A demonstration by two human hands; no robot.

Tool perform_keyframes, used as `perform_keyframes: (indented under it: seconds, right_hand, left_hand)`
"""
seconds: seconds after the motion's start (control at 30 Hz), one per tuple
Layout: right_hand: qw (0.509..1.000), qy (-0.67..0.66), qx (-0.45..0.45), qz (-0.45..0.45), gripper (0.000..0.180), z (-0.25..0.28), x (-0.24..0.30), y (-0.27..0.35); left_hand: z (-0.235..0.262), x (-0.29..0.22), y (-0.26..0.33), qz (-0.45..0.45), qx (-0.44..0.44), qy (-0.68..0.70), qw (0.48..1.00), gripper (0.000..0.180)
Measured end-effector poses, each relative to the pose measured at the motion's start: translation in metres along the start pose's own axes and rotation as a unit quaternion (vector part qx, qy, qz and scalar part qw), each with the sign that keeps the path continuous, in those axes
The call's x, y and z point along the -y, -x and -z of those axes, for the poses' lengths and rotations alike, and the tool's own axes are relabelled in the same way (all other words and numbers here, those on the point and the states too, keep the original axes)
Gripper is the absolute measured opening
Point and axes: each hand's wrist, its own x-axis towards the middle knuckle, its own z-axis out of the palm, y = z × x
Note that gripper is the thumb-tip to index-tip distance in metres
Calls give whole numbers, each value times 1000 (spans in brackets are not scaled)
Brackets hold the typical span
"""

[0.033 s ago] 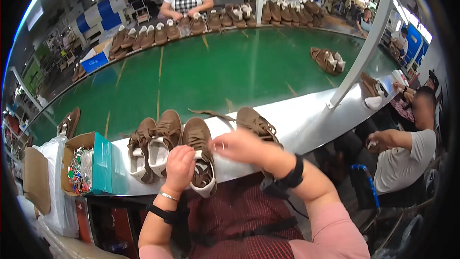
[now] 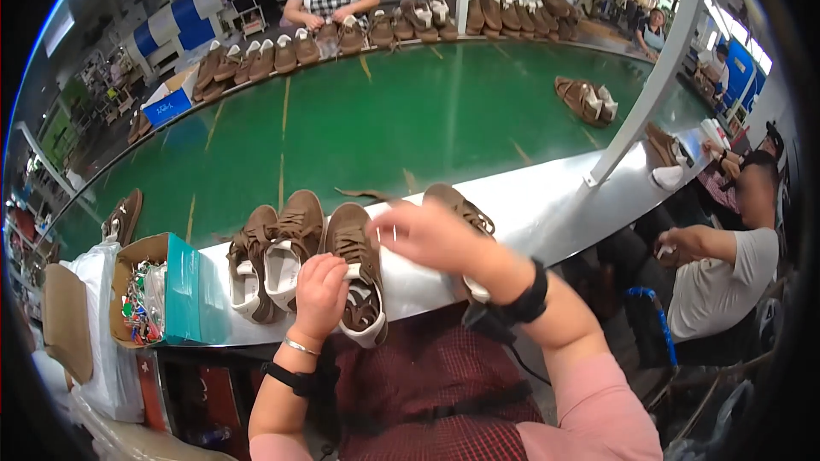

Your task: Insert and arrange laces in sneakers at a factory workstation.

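Note:
A brown lace-up shoe (image 2: 348,235) with a pale lining stands before me on the metal ledge, toe pointing away. My left hand (image 2: 321,294) grips it by the pale tongue, fingers bent. Just right of the shoe my right hand (image 2: 427,235) is raised, slightly blurred, its fingers curled together. Two short white slivers show at those fingers; what they pinch cannot be made out. Beyond the right hand lies a brown lace-like strip (image 2: 363,194), partly hidden. Another brown shoe (image 2: 461,205) sits behind the right hand and wrist. Two more brown shoes (image 2: 295,226) stand to the left.
A teal box (image 2: 184,290) with small coloured bits stands left, beside a plastic-wrapped stack (image 2: 94,316). Beyond the ledge (image 2: 547,209) runs a green belt (image 2: 342,132) carrying a pair of shoes (image 2: 585,102). A white post (image 2: 649,90) rises right. A co-worker (image 2: 717,273) sits there; another works opposite.
My right hand has risen slightly and shifted a little left. The brown strip shows less to the right. My left hand keeps its grip on the shoe's tongue.

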Motion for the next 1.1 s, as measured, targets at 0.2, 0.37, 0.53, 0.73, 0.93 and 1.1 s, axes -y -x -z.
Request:
perform_keyframes:
  seconds: [0.2, 0.37, 0.53, 0.73, 0.93, 1.1]
  right_hand:
    - [993, -12, -95, 72, 14, -8, -5, -19]
    - [998, -13, 49, -38, 18, -78, -43, 60]
    - [1000, 7, 6, -17, 16, -87, -43, 43]
    - [998, 52, 14, 22, 14, -108, -46, 29]
    - [998, 37, -53, 26, 17, -106, -43, 30]
    - [987, 146, -48, 52, 18, -95, -46, 18]
  left_hand:
    - [9, -3, -9, 36, 3, -25, 999, 26]
    - [34, -43, 13, 72, -23, 90, 993, 21]
    - [32, -51, 5, 53, 211, 70, 974, 18]
    - [11, -42, -20, 186, 379, 171, 890, 50]
    - [14, -34, -26, 221, 443, 193, 847, 49]
    - [26, -47, -23, 174, 316, 125, 924, 47]
